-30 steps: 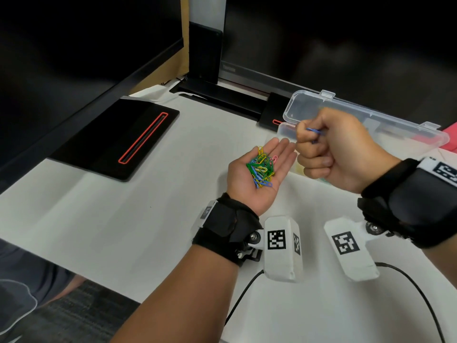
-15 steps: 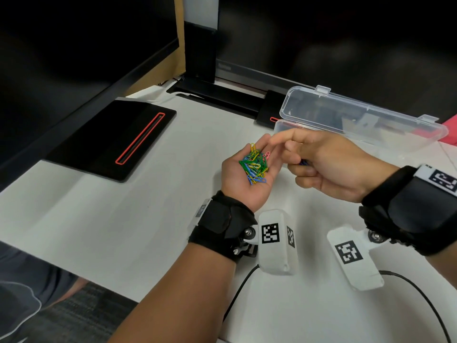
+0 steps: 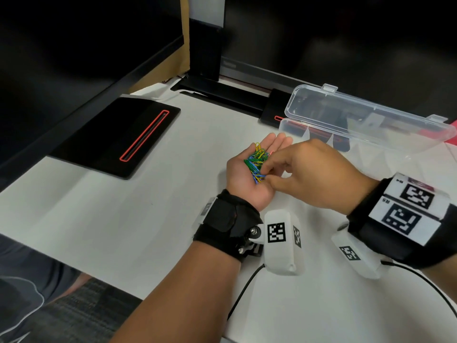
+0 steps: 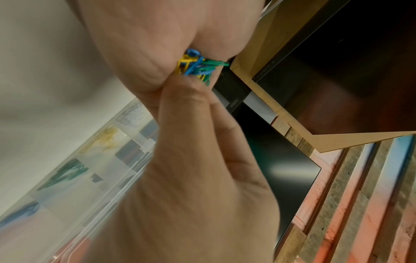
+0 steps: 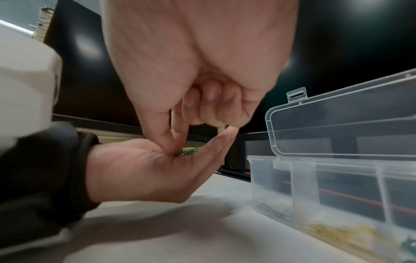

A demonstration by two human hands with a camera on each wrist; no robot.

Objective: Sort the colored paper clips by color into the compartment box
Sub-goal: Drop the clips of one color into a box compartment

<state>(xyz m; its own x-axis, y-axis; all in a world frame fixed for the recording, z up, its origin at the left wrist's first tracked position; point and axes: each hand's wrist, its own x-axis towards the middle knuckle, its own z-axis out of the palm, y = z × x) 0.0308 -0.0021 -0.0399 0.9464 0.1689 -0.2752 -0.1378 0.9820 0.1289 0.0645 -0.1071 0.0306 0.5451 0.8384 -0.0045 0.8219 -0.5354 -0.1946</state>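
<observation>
Step in hand: pulling one clip out of the tangle, judging by the pinch. To do it well, lift straight up and shake loose any hooked neighbours, keep the palm level, then carry only one colour to its matching cell. Nearest, the left hand (image 3: 249, 174) lies palm up above the desk (image 3: 123, 219), fingers spread and nearly flat, cradling the paper clip pile (image 3: 257, 162) of green, yellow and blue. Just right of the pile, the right hand (image 3: 311, 174) has thumb and forefinger pressed together on a clip at the pile's near edge, probably blue; other fingers curled in. Beyond the pile sits the compartment box (image 3: 319, 134), lid open; right wrist view shows silver, yellow and green clips already in separate cells.
</observation>
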